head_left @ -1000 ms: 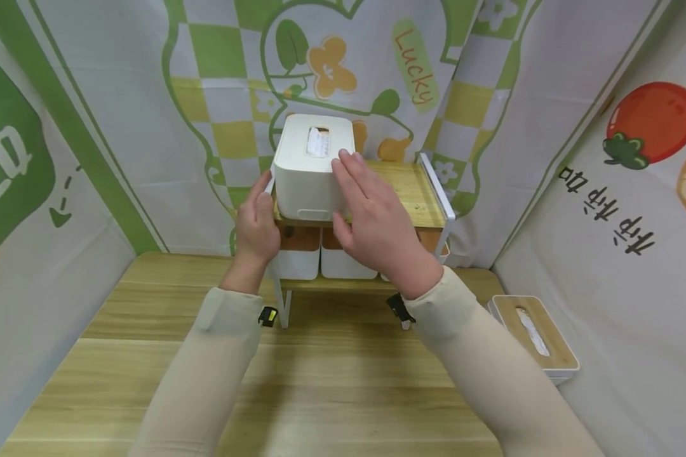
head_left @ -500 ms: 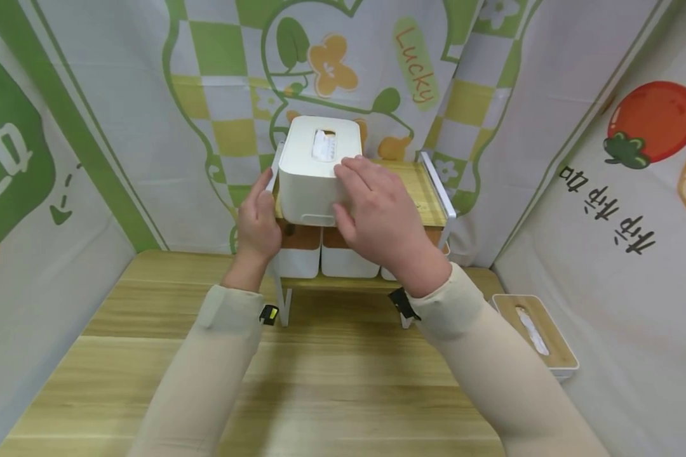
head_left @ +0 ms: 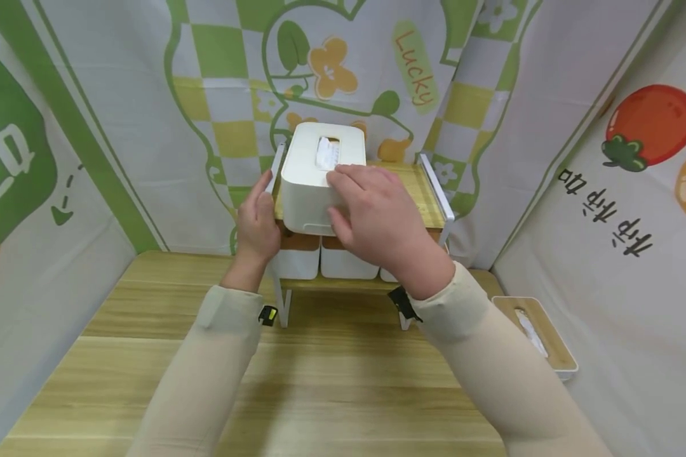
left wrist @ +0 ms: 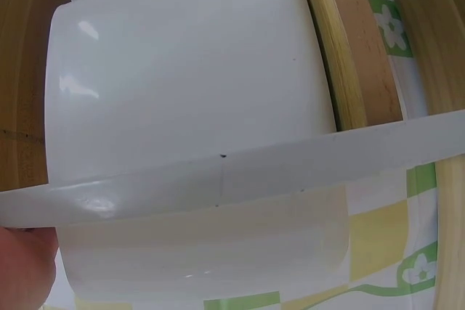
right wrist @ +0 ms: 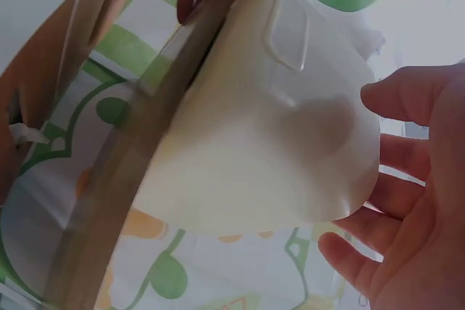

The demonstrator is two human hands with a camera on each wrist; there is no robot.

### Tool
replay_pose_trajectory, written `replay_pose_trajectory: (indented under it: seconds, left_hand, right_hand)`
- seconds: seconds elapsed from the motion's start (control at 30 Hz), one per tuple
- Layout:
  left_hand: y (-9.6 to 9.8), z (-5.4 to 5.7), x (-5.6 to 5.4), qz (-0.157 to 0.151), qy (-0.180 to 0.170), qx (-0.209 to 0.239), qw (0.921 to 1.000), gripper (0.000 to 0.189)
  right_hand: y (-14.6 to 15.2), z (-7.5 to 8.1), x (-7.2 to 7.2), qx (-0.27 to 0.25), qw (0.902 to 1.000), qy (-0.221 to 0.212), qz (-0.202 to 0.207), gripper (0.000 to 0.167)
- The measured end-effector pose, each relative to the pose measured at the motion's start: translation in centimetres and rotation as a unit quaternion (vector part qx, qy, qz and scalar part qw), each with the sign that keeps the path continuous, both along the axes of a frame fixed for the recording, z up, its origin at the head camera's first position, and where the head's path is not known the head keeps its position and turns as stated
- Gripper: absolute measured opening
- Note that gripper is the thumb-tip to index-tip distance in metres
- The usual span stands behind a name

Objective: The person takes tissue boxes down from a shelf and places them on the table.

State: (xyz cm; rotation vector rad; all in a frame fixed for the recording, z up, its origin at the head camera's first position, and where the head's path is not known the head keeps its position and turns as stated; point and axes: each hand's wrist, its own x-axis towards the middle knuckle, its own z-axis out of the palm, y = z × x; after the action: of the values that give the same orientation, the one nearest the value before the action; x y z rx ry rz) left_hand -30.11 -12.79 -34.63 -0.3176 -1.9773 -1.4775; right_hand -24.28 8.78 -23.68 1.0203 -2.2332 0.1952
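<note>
A white box (head_left: pixel 311 192) is sitting on top of a little shelf (head_left: pixel 406 184), toward the left end. White paper (head_left: pixel 327 154) is peeking out of the hole in its top. The right hand (head_left: pixel 377 212) is holding the box near its front right corner. Its grip is pinching the box: the fingers are lying over the top edge, and the thumb is resting on the front. The left hand (head_left: pixel 257 222) is staying close by the white rail (head_left: pixel 276 167) on the shelf's left side. Its fingers are partly hiding, so there is no telling whether its grip is pinching the rail. White bins (head_left: pixel 349 264) are standing in a row under the shelf's top board. The shelf is standing on a wooden surface (head_left: pixel 343 381). Another box (head_left: pixel 556 346) is sitting over to the right.
</note>
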Motion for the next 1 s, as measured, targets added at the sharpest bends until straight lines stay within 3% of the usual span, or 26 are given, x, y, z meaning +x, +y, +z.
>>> replay_pose_trajectory:
  seconds: [0.33, 0.63, 1.0]
  left_hand:
    - [-0.1, -0.2, -0.2, 0.003, -0.003, 0.001, 1.0, 0.063]
    - [0.0, -0.2, -0.1, 0.005, -0.001, -0.003, 1.0, 0.061]
    - [0.1, 0.2, 0.2, 0.0, -0.008, 0.004, 1.0, 0.061]
  right_hand:
    - [0.0, 0.6, 0.1, 0.039, 0.9982, -0.045, -0.005, 0.044]
    - [0.5, 0.6, 0.8, 0.024, 0.999, -0.036, 0.014, 0.043]
    - [0.7, 1.5, 1.4, 0.065, 0.9888, -0.134, -0.008, 0.046]
